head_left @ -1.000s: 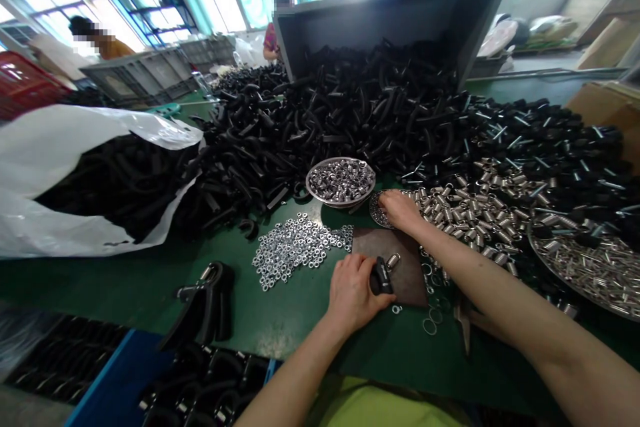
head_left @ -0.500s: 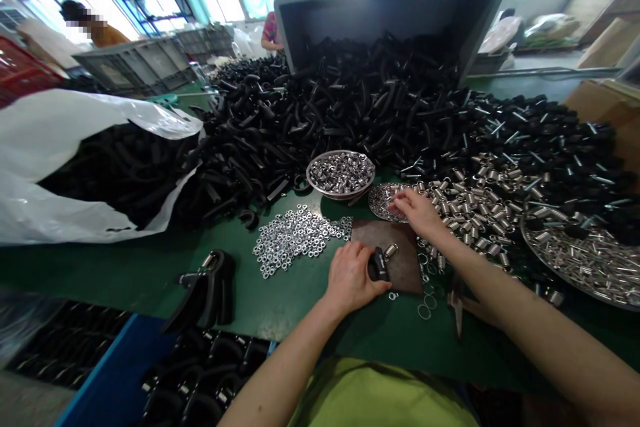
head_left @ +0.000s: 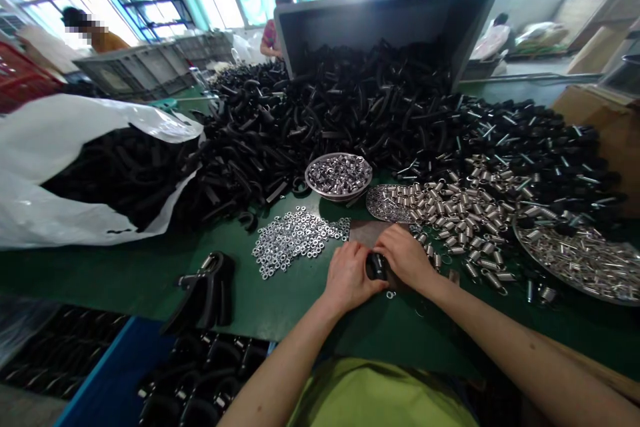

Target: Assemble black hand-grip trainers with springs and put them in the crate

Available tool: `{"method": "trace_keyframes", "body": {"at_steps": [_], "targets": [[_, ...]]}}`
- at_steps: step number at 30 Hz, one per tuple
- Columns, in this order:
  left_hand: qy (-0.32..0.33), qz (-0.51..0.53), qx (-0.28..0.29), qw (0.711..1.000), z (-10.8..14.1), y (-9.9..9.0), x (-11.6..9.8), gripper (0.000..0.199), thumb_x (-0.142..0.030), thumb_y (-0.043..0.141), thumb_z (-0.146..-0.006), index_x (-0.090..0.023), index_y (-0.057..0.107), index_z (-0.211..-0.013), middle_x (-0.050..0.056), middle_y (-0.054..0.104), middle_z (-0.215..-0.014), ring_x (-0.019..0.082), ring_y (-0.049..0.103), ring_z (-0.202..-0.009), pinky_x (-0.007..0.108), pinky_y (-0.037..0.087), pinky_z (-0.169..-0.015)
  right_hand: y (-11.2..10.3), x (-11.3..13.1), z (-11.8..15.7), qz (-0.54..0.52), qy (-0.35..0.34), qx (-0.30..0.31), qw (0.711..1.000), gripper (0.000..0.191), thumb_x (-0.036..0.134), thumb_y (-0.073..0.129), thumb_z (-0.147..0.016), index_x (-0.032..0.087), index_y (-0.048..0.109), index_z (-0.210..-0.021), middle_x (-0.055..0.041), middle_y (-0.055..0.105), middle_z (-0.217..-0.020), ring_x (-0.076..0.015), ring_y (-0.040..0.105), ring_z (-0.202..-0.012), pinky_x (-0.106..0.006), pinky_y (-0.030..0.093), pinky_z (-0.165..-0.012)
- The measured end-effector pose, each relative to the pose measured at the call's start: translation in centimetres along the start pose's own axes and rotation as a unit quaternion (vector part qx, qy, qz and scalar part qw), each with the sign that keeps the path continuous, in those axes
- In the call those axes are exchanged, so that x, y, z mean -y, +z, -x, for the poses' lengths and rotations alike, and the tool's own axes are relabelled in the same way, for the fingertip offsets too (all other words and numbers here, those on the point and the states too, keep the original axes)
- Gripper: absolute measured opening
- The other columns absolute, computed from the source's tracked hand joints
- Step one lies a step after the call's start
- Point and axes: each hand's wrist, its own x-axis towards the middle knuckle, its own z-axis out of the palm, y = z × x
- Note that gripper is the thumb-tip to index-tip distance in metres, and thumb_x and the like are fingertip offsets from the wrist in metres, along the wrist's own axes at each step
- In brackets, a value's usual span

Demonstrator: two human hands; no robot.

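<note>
My left hand [head_left: 349, 275] grips a small black plastic handle part [head_left: 376, 267] over a brown mat [head_left: 365, 232] on the green table. My right hand [head_left: 407, 257] has closed in from the right and touches the same black part, its fingers curled around it. What the fingertips hold against it is hidden. Just beyond lie a flat dish of small metal pieces [head_left: 383, 203], a heap of coil springs [head_left: 455, 210] and a spread of silver nuts [head_left: 295, 239].
A metal bowl of nuts [head_left: 340, 175] stands before a big pile of black handles [head_left: 350, 113] spilling from a tipped grey bin [head_left: 390, 17]. A tray of metal pins [head_left: 580, 263] sits right. Assembled black grippers [head_left: 207, 290] lie left, above a blue crate [head_left: 120, 380]. Other people work at the back.
My right hand left the flat dish of small pieces and came back to the black part that my left hand holds. The left hand stayed in place.
</note>
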Motion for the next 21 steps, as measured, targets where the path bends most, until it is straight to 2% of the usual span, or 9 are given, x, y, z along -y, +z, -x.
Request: {"method": "trace_keyframes", "body": {"at_steps": [4,6,9,11,15,18,21], "targets": [[0.003,-0.01,-0.003,1.0,0.1,0.1,-0.1,0.053,-0.05,0.074,-0.06,-0.02,0.057,-0.1,0.006,0.056,-0.097,0.025,0.05,-0.094,0.038,0.039,-0.083,0.5,0.9,1.1,0.053,-0.009,-0.011,0.998,0.025,0.023,0.042,-0.091,0.017,0.06,-0.076,-0.0092,0.061,-0.077,-0.0227,0.048,-0.083,-0.035,0.036,-0.072],[0.003,-0.007,-0.01,1.0,0.2,0.2,-0.1,0.057,-0.048,0.075,-0.059,-0.02,0.055,-0.105,0.006,0.056,-0.1,0.025,0.049,-0.096,0.038,0.038,-0.085,0.3,0.5,1.2,0.065,-0.015,-0.007,0.998,0.024,0.026,0.043,-0.091,0.018,0.062,-0.079,-0.0073,0.062,-0.079,-0.0216,0.049,-0.085,-0.033,0.036,-0.074],[0.014,-0.008,-0.012,1.0,0.3,0.2,-0.1,0.067,-0.044,0.076,-0.06,-0.023,0.049,-0.118,0.006,0.054,-0.104,0.025,0.049,-0.098,0.038,0.038,-0.085,-0.7,-1.7,0.4,0.08,-0.005,-0.004,0.997,0.02,0.026,0.044,-0.091,0.021,0.064,-0.088,-0.0036,0.064,-0.086,-0.0184,0.05,-0.088,-0.029,0.038,-0.077],[0.027,-0.014,-0.006,1.0,0.3,0.2,-0.1,0.068,-0.045,0.074,-0.062,-0.027,0.048,-0.123,0.006,0.054,-0.104,0.025,0.049,-0.097,0.038,0.039,-0.085,-1.5,-3.8,-0.7,0.101,0.035,-0.017,0.994,0.022,0.022,0.042,-0.091,0.019,0.064,-0.093,-0.0058,0.064,-0.09,-0.0194,0.05,-0.09,-0.03,0.037,-0.079],[0.037,-0.016,0.002,0.999,0.3,0.1,-0.1,0.065,-0.046,0.072,-0.065,-0.026,0.05,-0.122,0.006,0.053,-0.102,0.024,0.049,-0.096,0.038,0.04,-0.084,-2.0,-7.7,-3.0,0.141,0.102,-0.018,0.985,0.017,0.017,0.049,-0.085,0.017,0.067,-0.086,-0.0104,0.063,-0.088,-0.0239,0.049,-0.092,-0.032,0.037,-0.076],[0.029,-0.004,0.005,1.0,0.3,0.1,-0.1,0.065,-0.046,0.072,-0.065,-0.025,0.051,-0.122,0.007,0.054,-0.103,0.025,0.05,-0.096,0.038,0.041,-0.084,-1.5,-8.9,-4.0,0.141,0.122,0.001,0.982,0.013,0.017,0.054,-0.08,0.018,0.067,-0.076,-0.0099,0.063,-0.083,-0.0235,0.05,-0.09,-0.031,0.037,-0.072],[0.007,0.032,-0.001,0.999,0.1,0.1,-0.1,0.064,-0.046,0.073,-0.063,-0.024,0.053,-0.12,0.007,0.055,-0.104,0.025,0.051,-0.097,0.038,0.042,-0.085,-1.2,-9.1,-4.4,0.12,0.141,0.001,0.983,0.012,0.018,0.055,-0.079,0.018,0.064,-0.072,-0.0097,0.063,-0.082,-0.023,0.051,-0.09,-0.031,0.037,-0.073]]}}
